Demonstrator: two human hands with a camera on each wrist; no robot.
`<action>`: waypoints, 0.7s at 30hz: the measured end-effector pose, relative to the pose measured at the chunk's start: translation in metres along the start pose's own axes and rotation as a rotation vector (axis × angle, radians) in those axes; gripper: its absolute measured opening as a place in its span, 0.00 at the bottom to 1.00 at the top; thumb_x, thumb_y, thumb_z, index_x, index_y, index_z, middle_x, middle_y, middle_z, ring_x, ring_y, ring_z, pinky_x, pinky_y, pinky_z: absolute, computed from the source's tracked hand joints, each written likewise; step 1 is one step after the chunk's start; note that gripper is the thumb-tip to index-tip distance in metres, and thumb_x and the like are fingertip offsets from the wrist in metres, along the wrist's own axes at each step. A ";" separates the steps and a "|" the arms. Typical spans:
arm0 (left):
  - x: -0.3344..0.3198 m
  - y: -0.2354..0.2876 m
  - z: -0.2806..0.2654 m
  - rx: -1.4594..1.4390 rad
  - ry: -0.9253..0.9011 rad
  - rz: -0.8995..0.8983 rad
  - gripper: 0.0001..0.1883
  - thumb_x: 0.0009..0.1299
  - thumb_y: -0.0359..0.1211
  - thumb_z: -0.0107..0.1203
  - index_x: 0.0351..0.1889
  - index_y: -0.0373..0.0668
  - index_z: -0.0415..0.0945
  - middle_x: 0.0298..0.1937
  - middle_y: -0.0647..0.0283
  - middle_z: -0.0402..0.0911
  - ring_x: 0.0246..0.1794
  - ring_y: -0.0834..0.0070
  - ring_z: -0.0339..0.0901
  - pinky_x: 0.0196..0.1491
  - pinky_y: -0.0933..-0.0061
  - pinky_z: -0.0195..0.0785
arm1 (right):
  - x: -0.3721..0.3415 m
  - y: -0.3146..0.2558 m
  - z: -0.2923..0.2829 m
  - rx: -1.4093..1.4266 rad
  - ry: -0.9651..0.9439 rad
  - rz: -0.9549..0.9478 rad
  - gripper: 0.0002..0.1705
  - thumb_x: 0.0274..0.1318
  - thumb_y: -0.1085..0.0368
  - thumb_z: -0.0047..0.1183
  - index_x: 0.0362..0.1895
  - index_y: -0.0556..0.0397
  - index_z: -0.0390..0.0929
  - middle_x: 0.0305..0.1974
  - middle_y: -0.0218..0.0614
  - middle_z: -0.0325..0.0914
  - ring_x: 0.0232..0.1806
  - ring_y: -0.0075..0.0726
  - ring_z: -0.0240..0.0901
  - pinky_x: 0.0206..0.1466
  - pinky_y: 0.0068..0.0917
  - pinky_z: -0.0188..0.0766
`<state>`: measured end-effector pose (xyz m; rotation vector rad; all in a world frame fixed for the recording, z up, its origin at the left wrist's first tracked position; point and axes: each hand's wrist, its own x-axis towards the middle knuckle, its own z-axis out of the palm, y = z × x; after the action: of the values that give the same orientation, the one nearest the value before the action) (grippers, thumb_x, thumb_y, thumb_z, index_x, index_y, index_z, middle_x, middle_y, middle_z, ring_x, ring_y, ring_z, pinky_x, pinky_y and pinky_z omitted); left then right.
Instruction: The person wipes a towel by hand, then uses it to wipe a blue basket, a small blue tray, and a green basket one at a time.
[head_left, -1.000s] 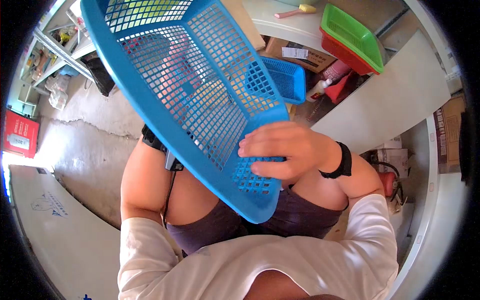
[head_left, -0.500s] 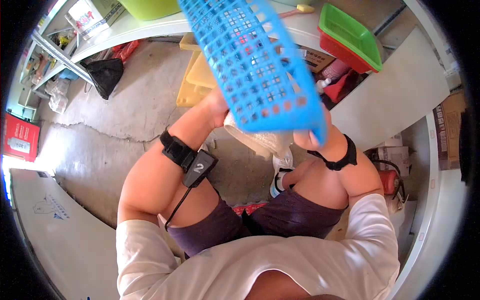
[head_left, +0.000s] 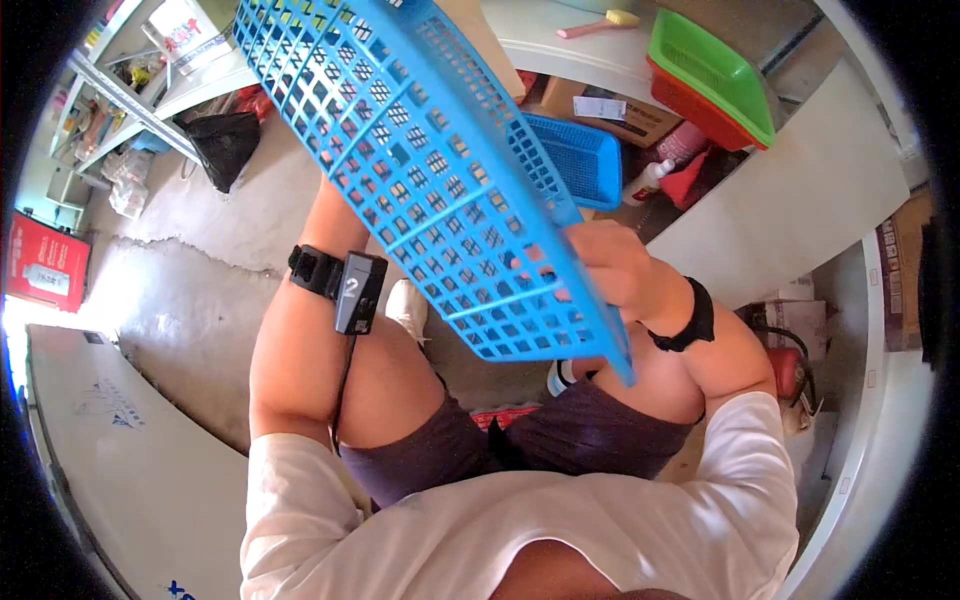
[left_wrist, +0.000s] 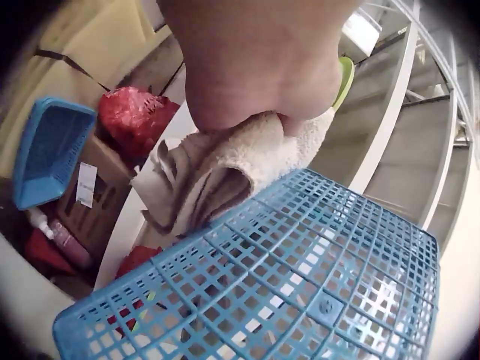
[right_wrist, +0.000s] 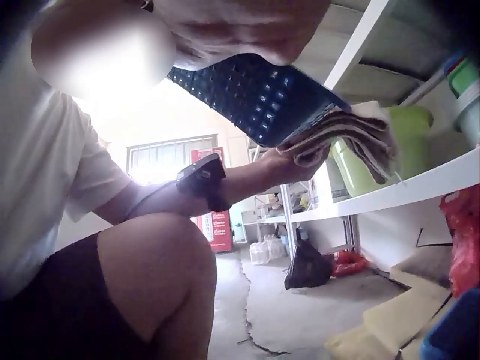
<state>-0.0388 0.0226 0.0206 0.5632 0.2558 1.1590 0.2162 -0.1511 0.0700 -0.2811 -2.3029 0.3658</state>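
Note:
A blue mesh plastic basket (head_left: 430, 190) hangs tilted over my knees, its underside facing me. My right hand (head_left: 612, 268) grips its near end, fingers over the rim. In the head view the basket hides my left hand. The left wrist view has that left hand (left_wrist: 262, 67) holding a folded beige towel (left_wrist: 225, 165) against the basket's far side. From the right wrist view, the towel (right_wrist: 356, 139) lies folded along the basket's edge, with the left hand (right_wrist: 304, 165) beneath it.
A smaller blue basket (head_left: 575, 160) sits under the white shelf, beside a cardboard box (head_left: 610, 110) and a white bottle (head_left: 648, 183). Green and red trays (head_left: 712, 75) are stacked on the right. A brush (head_left: 600, 24) lies on the shelf. A black bag (head_left: 222, 150) is at the left.
The basket has been turned so its underside faces me, and it dipped back toward my lap. My left arm moved forward behind it; the towel, visible half a second ago, is now hidden in the head view.

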 end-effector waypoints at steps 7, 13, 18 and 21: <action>-0.018 -0.025 0.015 0.003 0.064 -0.188 0.21 0.76 0.43 0.43 0.57 0.39 0.72 0.54 0.53 0.78 0.51 0.60 0.78 0.55 0.54 0.74 | 0.002 0.003 0.002 -0.038 0.076 -0.050 0.16 0.45 0.68 0.61 0.41 0.51 0.73 0.44 0.42 0.79 0.41 0.46 0.80 0.38 0.38 0.78; -0.037 -0.065 0.013 -0.017 0.091 -0.409 0.21 0.76 0.44 0.43 0.57 0.40 0.71 0.54 0.53 0.78 0.51 0.60 0.78 0.54 0.54 0.74 | -0.004 0.005 -0.007 -0.148 0.085 0.003 0.19 0.46 0.68 0.62 0.44 0.51 0.71 0.41 0.42 0.80 0.39 0.46 0.81 0.36 0.35 0.78; -0.036 -0.068 0.013 -0.037 0.076 -0.416 0.21 0.76 0.44 0.43 0.58 0.41 0.71 0.54 0.53 0.78 0.51 0.61 0.78 0.54 0.55 0.74 | -0.005 0.007 -0.006 -0.119 0.138 0.040 0.16 0.47 0.69 0.61 0.42 0.50 0.72 0.39 0.41 0.80 0.38 0.47 0.81 0.36 0.35 0.78; -0.025 -0.051 0.011 -0.060 0.032 -0.305 0.20 0.76 0.44 0.43 0.58 0.41 0.70 0.54 0.54 0.78 0.52 0.61 0.78 0.54 0.55 0.74 | 0.000 0.005 -0.008 -0.093 0.113 0.018 0.15 0.46 0.71 0.60 0.40 0.50 0.74 0.39 0.40 0.80 0.37 0.47 0.80 0.35 0.35 0.78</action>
<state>-0.0026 -0.0176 -0.0002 0.4359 0.3213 0.8780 0.2222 -0.1451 0.0736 -0.3607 -2.2108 0.2457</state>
